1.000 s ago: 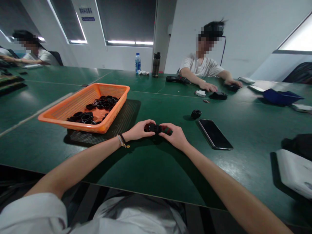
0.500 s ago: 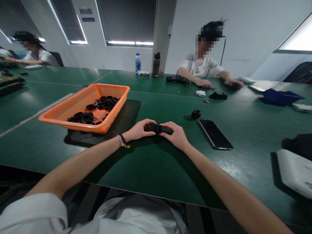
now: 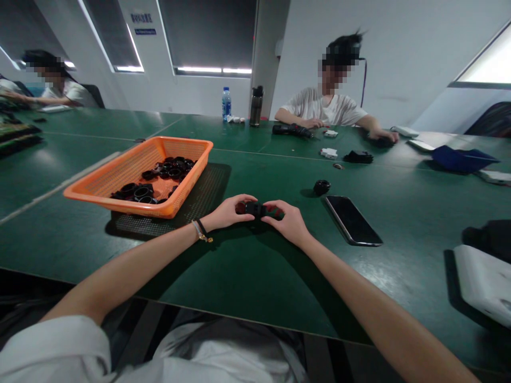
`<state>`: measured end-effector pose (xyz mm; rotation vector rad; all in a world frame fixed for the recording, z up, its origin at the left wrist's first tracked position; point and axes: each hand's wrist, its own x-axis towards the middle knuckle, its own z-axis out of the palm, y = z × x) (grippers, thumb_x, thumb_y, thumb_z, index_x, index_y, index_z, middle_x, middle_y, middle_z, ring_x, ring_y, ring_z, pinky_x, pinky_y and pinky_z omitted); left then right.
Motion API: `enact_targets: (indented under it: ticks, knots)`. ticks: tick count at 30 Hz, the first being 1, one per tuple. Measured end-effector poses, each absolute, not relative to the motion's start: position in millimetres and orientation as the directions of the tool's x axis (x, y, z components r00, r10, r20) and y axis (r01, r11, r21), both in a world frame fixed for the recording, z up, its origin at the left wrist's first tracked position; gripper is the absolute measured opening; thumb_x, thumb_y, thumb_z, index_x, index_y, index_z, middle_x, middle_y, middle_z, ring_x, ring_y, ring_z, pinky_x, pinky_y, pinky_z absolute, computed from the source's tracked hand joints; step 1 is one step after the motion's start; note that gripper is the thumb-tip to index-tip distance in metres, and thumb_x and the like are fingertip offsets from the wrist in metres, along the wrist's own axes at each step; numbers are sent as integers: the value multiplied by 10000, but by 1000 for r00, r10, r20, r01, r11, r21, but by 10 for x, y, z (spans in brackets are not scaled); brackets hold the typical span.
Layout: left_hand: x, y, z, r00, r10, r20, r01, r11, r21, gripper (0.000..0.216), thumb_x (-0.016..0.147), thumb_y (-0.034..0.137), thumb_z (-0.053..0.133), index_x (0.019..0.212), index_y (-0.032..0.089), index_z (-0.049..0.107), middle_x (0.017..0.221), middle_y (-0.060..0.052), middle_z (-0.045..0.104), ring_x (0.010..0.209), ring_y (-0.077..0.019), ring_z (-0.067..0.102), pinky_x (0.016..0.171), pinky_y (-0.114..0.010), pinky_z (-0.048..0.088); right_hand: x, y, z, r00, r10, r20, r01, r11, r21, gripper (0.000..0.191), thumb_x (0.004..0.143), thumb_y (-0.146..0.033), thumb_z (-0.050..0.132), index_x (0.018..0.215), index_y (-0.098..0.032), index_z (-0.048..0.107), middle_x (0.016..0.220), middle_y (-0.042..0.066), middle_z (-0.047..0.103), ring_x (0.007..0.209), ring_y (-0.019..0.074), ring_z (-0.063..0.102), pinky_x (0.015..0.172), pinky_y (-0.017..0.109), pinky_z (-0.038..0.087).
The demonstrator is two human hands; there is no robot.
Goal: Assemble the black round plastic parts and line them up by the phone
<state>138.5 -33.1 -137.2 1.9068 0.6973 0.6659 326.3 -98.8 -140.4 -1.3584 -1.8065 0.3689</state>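
Just above the green table, a small black part (image 3: 255,209) is held between my two hands. My left hand (image 3: 231,211) pinches its left end with thumb and fingers closed on it. My right hand (image 3: 285,219) grips the other end the same way. The part's exact kind is hard to make out, since fingertips cover both ends. A small round black piece (image 3: 321,187) lies on the table to the right of my hands. Beside it rests a phone (image 3: 353,220) with a dark screen.
An orange basket (image 3: 120,205) with several black ring-shaped parts stands at left. Across the table sits a person (image 3: 329,106) near a black power tool (image 3: 292,130). A water bottle (image 3: 226,103) and a dark flask (image 3: 256,106) stand behind. At right lies a white case (image 3: 485,282).
My hands stay in nearly the same place, still on the black part. The person opposite has drawn one hand back to the left, and a small white piece now shows there.
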Motion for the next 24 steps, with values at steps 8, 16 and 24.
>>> enact_targets:
  ticks: [8,16,24]
  knots:
    - [1374,-341,-1357,694,698,176,189,-413,891,406,668,214,664,1049,145,543,1022,-67,580,834,-134,569,754,-262,466,3258,-997,-1380,-102,904,415,677,369,-637,207,703,-241,644,904,-191,629,831,40,664,761,178,607,652,316,493]
    - [1373,-350,-1338,703,686,188,209,-451,868,387,677,225,652,1041,149,546,994,-54,583,791,-121,559,716,-236,456,3246,-1019,-1378,-132,894,427,666,399,-630,295,674,-185,652,963,-203,593,868,28,654,798,176,603,668,315,494]
    - [1371,-350,-1336,707,680,195,203,-459,865,386,673,226,649,1033,135,542,993,-59,579,781,-118,552,706,-232,449,3246,-1008,-1388,-125,898,421,671,389,-631,261,669,-195,656,926,-202,612,837,20,656,766,167,600,649,298,486]
